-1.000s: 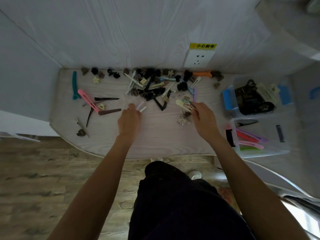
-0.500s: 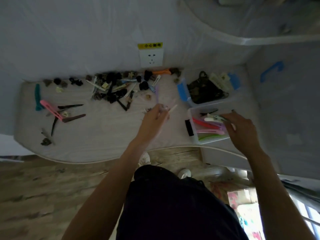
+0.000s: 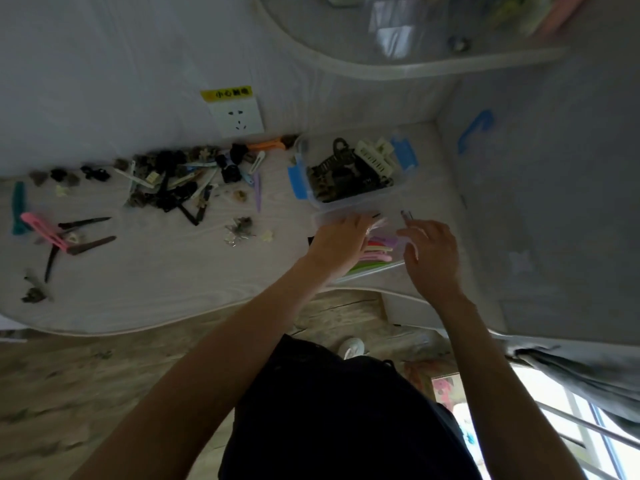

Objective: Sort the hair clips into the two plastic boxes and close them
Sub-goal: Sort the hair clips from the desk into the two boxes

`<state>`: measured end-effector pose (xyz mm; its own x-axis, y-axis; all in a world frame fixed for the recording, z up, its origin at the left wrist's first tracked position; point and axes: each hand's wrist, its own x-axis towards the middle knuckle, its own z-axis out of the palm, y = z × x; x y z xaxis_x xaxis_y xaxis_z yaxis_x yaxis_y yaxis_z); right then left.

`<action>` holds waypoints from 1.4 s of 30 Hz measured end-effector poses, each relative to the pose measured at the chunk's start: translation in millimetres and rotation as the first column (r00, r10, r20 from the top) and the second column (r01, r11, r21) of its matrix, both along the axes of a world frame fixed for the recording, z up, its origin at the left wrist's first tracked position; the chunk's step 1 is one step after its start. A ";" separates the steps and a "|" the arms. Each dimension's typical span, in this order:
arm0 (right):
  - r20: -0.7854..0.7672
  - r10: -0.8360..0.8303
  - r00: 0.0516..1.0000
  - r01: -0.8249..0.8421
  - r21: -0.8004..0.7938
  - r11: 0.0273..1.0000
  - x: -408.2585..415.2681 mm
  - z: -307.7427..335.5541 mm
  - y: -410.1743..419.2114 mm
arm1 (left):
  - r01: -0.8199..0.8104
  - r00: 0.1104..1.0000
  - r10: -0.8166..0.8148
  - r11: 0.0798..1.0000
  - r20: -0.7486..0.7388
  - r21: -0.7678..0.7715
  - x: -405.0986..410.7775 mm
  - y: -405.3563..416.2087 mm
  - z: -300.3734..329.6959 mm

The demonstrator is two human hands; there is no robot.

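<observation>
Left hand (image 3: 341, 242) holds pale clips (image 3: 377, 225) over the near box (image 3: 398, 251) beneath it for release; right hand (image 3: 431, 252), beside it, hovers loosely spread, apparently empty.

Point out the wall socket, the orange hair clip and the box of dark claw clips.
wall socket (image 3: 237, 118): head view, middle of its white faceplate.
orange hair clip (image 3: 265, 145): head view, middle of its body, by the wall.
box of dark claw clips (image 3: 408, 174): head view, its clear right-hand wall.

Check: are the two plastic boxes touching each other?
Cannot tell. In the head view the far box and near box look close, but blur hides any gap.
</observation>
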<state>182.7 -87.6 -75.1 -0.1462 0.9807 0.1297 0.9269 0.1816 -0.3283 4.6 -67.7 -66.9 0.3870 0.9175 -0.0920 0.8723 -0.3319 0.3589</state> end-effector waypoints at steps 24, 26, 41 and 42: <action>-0.108 0.227 0.968 -0.248 -0.261 0.933 -251.5 -14.6 89.8 | -0.620 0.766 0.619 0.783 0.173 -0.055 -264.7 16.9 -33.5; -0.110 0.170 0.979 -0.193 -0.261 0.946 -267.3 -25.1 121.7 | -0.516 0.852 0.515 0.857 0.097 -0.011 -277.2 33.1 -38.3; 0.143 0.113 0.983 -0.039 -0.441 0.897 -283.4 -44.2 150.9 | -0.278 0.959 0.278 0.960 -0.051 0.015 -312.5 59.1 -65.5; 0.095 0.085 0.992 -0.030 -0.476 0.879 -286.4 -45.7 144.0 | -0.296 0.954 0.296 0.955 -0.052 0.009 -316.0 57.0 -65.3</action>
